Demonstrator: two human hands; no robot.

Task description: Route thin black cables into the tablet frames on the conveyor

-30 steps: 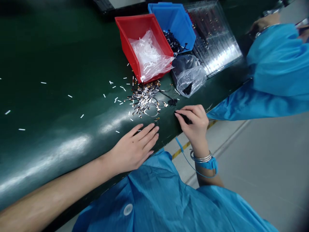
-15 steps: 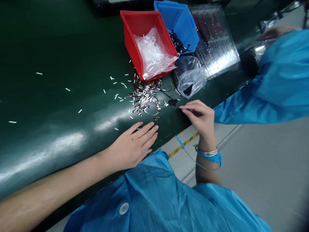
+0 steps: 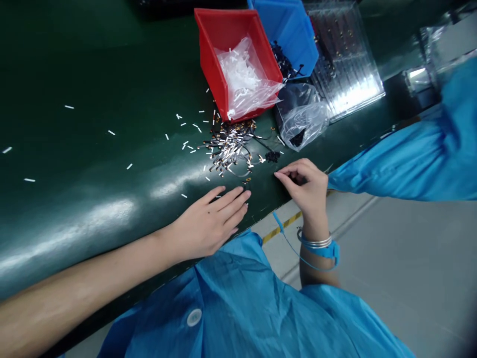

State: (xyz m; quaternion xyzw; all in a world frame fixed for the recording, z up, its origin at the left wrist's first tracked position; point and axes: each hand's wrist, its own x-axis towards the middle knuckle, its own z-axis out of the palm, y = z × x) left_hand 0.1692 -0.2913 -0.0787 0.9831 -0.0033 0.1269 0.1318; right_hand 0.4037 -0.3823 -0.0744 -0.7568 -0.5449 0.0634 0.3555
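My left hand (image 3: 212,221) lies flat near the front edge of the green table, fingers stretched out. Its fingertips are close to a small short cable with a gold-coloured end (image 3: 247,181). My right hand (image 3: 304,186) is closed in a pinch, thumb against index finger, just above the table. Whatever is between those fingertips, if anything, is too small to make out. Beyond the hands is a pile of short dark cables with white sleeves (image 3: 231,144). A clump of small black parts (image 3: 273,156) sits to the right of the pile.
A red bin (image 3: 211,74) holds a clear bag of white pieces. Next to it are a blue bin (image 3: 298,30) with black parts, a clear plastic bag (image 3: 305,117) and clear trays (image 3: 350,64). White bits (image 3: 129,166) lie scattered leftward. A co-worker's blue sleeve (image 3: 402,159) reaches in at right.
My right hand has moved slightly left and toward the table's front edge, still pinched. My left hand stays flat in about the same place. The co-worker's sleeve has shifted, and the view has moved a little.
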